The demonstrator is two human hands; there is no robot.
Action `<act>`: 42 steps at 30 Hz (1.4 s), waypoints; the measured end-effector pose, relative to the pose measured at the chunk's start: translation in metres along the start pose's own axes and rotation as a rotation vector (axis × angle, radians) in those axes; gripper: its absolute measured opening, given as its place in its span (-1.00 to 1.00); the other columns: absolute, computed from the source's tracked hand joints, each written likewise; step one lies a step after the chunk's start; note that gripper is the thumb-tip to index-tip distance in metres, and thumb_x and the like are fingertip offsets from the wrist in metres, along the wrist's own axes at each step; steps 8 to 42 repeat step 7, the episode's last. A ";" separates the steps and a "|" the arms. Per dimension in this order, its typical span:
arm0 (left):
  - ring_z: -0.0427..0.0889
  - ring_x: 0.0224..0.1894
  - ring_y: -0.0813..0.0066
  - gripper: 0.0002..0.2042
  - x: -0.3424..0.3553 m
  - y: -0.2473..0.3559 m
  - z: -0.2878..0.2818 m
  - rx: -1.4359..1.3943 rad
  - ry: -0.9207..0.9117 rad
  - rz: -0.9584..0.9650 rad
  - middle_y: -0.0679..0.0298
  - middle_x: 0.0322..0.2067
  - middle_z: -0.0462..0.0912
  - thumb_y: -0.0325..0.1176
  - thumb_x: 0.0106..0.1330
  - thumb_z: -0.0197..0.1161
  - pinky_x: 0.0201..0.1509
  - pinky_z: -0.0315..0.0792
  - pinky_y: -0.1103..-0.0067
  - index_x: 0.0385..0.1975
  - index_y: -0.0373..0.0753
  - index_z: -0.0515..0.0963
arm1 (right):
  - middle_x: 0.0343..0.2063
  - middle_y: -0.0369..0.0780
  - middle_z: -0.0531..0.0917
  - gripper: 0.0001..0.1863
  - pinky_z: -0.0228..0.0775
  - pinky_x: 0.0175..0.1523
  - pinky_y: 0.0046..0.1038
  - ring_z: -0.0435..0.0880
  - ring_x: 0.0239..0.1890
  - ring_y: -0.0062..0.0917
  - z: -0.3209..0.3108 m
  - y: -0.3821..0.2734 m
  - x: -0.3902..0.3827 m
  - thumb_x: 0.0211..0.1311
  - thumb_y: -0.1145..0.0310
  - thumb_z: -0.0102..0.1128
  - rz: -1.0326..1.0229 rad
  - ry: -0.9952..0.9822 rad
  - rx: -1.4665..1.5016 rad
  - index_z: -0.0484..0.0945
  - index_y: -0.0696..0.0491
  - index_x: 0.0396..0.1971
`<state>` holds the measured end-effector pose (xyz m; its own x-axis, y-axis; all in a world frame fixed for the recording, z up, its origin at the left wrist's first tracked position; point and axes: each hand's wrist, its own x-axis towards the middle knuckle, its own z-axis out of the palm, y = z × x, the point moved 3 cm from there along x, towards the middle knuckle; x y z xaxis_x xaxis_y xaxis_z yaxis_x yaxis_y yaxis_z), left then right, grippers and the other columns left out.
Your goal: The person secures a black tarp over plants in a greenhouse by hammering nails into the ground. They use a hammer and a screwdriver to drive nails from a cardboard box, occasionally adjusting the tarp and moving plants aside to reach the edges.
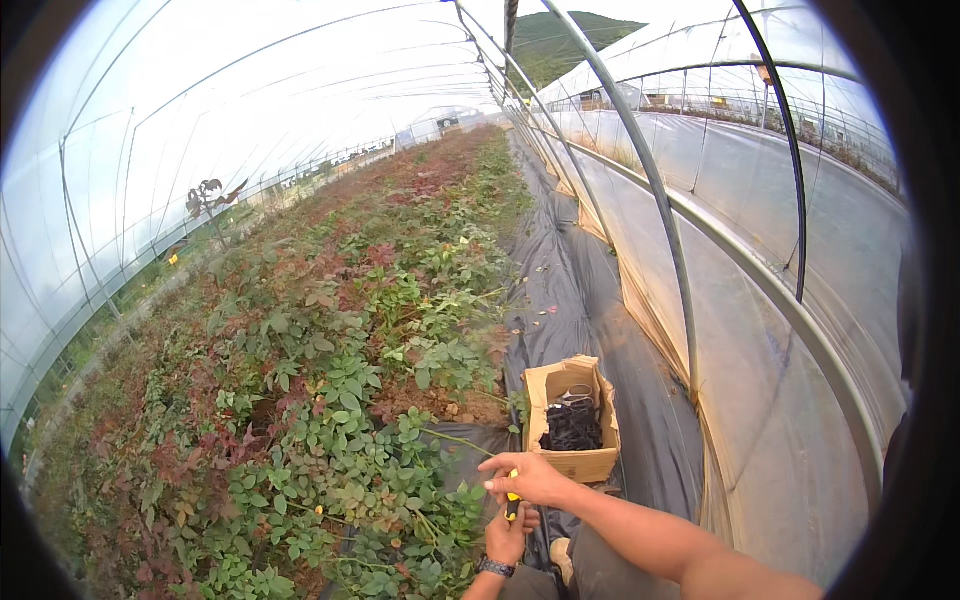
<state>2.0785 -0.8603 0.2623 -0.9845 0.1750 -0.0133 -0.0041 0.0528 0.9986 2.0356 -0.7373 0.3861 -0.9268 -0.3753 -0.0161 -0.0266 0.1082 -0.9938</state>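
My right hand (535, 480) reaches in from the lower right, its fingers closed around the upper part of a slim yellow-and-black hand tool (513, 497). Just below, my left hand (508, 538), with a dark band at the wrist, closes on the tool's lower end. What kind of tool it is cannot be made out. A long green stem (455, 438) runs from the leafy plants toward my right fingertips; whether they touch it is unclear. Close beyond my right hand stands an open cardboard box (580, 466) holding a heap of small black items (573, 425).
Green and reddish leafy plants (330, 370) fill the bed on the left. Black ground sheeting (550, 300) lines the path. To the right, metal hoops (640, 170) and a clear plastic side wall (770, 400) run along it. My shoe (562, 560) rests beside the box.
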 end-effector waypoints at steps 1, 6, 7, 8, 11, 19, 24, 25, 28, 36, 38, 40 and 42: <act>0.78 -0.13 0.33 -0.68 0.000 -0.005 -0.004 -0.009 -0.010 -0.042 0.03 -0.11 0.74 -0.24 0.58 0.18 -0.05 0.67 0.44 0.07 -0.40 0.54 | -0.35 -0.28 0.72 -0.63 0.55 -0.27 -0.52 0.69 -0.42 -0.68 0.004 -0.001 -0.001 0.40 0.41 0.35 -0.051 -0.002 0.052 0.61 0.15 0.15; 0.59 0.21 0.18 -0.54 -0.046 0.073 -0.025 0.631 0.255 0.498 0.05 0.12 0.65 -0.35 0.34 0.43 0.24 0.55 0.36 0.23 -0.26 0.55 | -0.50 -0.32 0.64 -0.73 0.45 -0.40 -0.59 0.58 -0.53 -0.73 -0.007 -0.020 -0.013 0.41 0.43 0.30 -0.282 0.296 0.084 0.64 0.13 0.06; 0.58 0.22 0.09 -0.52 -0.060 0.090 -0.033 0.531 0.310 0.447 0.07 0.17 0.63 -0.35 0.35 0.41 0.31 0.49 0.25 0.28 -0.19 0.54 | -0.46 -0.31 0.69 -0.72 0.50 -0.37 -0.60 0.62 -0.48 -0.74 -0.018 -0.011 -0.010 0.43 0.40 0.30 -0.321 0.380 0.026 0.64 0.09 0.08; 0.58 0.22 0.09 -0.52 -0.060 0.090 -0.033 0.531 0.310 0.447 0.07 0.17 0.63 -0.35 0.35 0.41 0.31 0.49 0.25 0.28 -0.19 0.54 | -0.46 -0.31 0.69 -0.72 0.50 -0.37 -0.60 0.62 -0.48 -0.74 -0.018 -0.011 -0.010 0.43 0.40 0.30 -0.321 0.380 0.026 0.64 0.09 0.08; 0.58 0.22 0.09 -0.52 -0.060 0.090 -0.033 0.531 0.310 0.447 0.07 0.17 0.63 -0.35 0.35 0.41 0.31 0.49 0.25 0.28 -0.19 0.54 | -0.46 -0.31 0.69 -0.72 0.50 -0.37 -0.60 0.62 -0.48 -0.74 -0.018 -0.011 -0.010 0.43 0.40 0.30 -0.321 0.380 0.026 0.64 0.09 0.08; 0.58 0.22 0.09 -0.52 -0.060 0.090 -0.033 0.531 0.310 0.447 0.07 0.17 0.63 -0.35 0.35 0.41 0.31 0.49 0.25 0.28 -0.19 0.54 | -0.46 -0.31 0.69 -0.72 0.50 -0.37 -0.60 0.62 -0.48 -0.74 -0.018 -0.011 -0.010 0.43 0.40 0.30 -0.321 0.380 0.026 0.64 0.09 0.08; 0.58 0.22 0.09 -0.52 -0.060 0.090 -0.033 0.531 0.310 0.447 0.07 0.17 0.63 -0.35 0.35 0.41 0.31 0.49 0.25 0.28 -0.19 0.54 | -0.46 -0.31 0.69 -0.72 0.50 -0.37 -0.60 0.62 -0.48 -0.74 -0.018 -0.011 -0.010 0.43 0.40 0.30 -0.321 0.380 0.026 0.64 0.09 0.08; 0.58 0.22 0.09 -0.52 -0.060 0.090 -0.033 0.531 0.310 0.447 0.07 0.17 0.63 -0.35 0.35 0.41 0.31 0.49 0.25 0.28 -0.19 0.54 | -0.46 -0.31 0.69 -0.72 0.50 -0.37 -0.60 0.62 -0.48 -0.74 -0.018 -0.011 -0.010 0.43 0.40 0.30 -0.321 0.380 0.026 0.64 0.09 0.08; 0.58 0.22 0.09 -0.52 -0.060 0.090 -0.033 0.531 0.310 0.447 0.07 0.17 0.63 -0.35 0.35 0.41 0.31 0.49 0.25 0.28 -0.19 0.54 | -0.46 -0.31 0.69 -0.72 0.50 -0.37 -0.60 0.62 -0.48 -0.74 -0.018 -0.011 -0.010 0.43 0.40 0.30 -0.321 0.380 0.026 0.64 0.09 0.08; 0.58 0.22 0.09 -0.52 -0.060 0.090 -0.033 0.531 0.310 0.447 0.07 0.17 0.63 -0.35 0.35 0.41 0.31 0.49 0.25 0.28 -0.19 0.54 | -0.46 -0.31 0.69 -0.72 0.50 -0.37 -0.60 0.62 -0.48 -0.74 -0.018 -0.011 -0.010 0.43 0.40 0.30 -0.321 0.380 0.026 0.64 0.09 0.08; 0.58 0.22 0.09 -0.52 -0.060 0.090 -0.033 0.531 0.310 0.447 0.07 0.17 0.63 -0.35 0.35 0.41 0.31 0.49 0.25 0.28 -0.19 0.54 | -0.46 -0.31 0.69 -0.72 0.50 -0.37 -0.60 0.62 -0.48 -0.74 -0.018 -0.011 -0.010 0.43 0.40 0.30 -0.321 0.380 0.026 0.64 0.09 0.08; 0.58 0.22 0.09 -0.52 -0.060 0.090 -0.033 0.531 0.310 0.447 0.07 0.17 0.63 -0.35 0.35 0.41 0.31 0.49 0.25 0.28 -0.19 0.54 | -0.46 -0.31 0.69 -0.72 0.50 -0.37 -0.60 0.62 -0.48 -0.74 -0.018 -0.011 -0.010 0.43 0.40 0.30 -0.321 0.380 0.026 0.64 0.09 0.08; 0.58 0.22 0.09 -0.52 -0.060 0.090 -0.033 0.531 0.310 0.447 0.07 0.17 0.63 -0.35 0.35 0.41 0.31 0.49 0.25 0.28 -0.19 0.54 | -0.46 -0.31 0.69 -0.72 0.50 -0.37 -0.60 0.62 -0.48 -0.74 -0.018 -0.011 -0.010 0.43 0.40 0.30 -0.321 0.380 0.026 0.64 0.09 0.08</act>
